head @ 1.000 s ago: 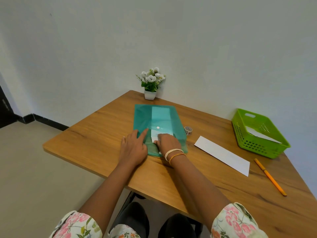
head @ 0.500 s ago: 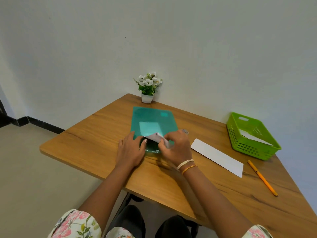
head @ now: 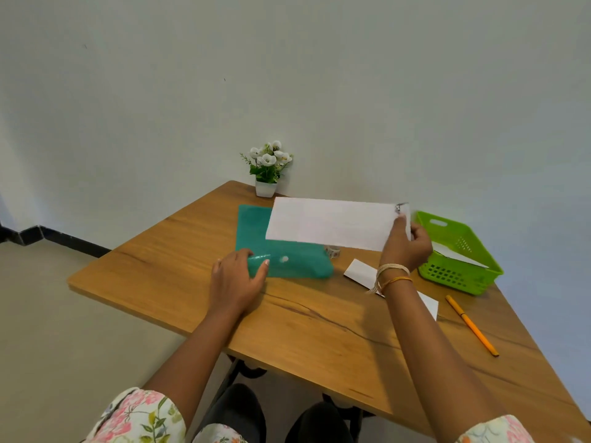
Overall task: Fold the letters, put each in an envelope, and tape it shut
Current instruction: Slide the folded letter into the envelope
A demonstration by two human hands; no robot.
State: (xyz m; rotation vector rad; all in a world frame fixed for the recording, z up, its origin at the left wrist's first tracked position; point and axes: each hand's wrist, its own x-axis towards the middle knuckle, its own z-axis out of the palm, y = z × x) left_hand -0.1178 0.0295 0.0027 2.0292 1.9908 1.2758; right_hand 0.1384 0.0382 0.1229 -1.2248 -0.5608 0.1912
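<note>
My right hand point(head: 405, 247) pinches the right end of a long white envelope point(head: 329, 226) and holds it in the air above the table. Below it lies a teal plastic folder point(head: 287, 260) with a white snap button. My left hand point(head: 236, 279) rests on the folder's near left corner, thumb on top of it. A second white envelope point(head: 361, 270) lies flat on the table, partly hidden behind my right wrist. A small tape roll point(head: 332, 251) sits just right of the folder, mostly hidden by the lifted envelope.
A green plastic basket point(head: 460, 254) with a white sheet inside stands at the right. An orange pencil point(head: 471, 329) lies near the right edge. A small white pot of white flowers point(head: 268, 169) stands against the wall at the table's far corner.
My right hand has pulled the white envelope out of the teal folder and lifted it up to the right. The left hand stayed on the folder's near left corner.
</note>
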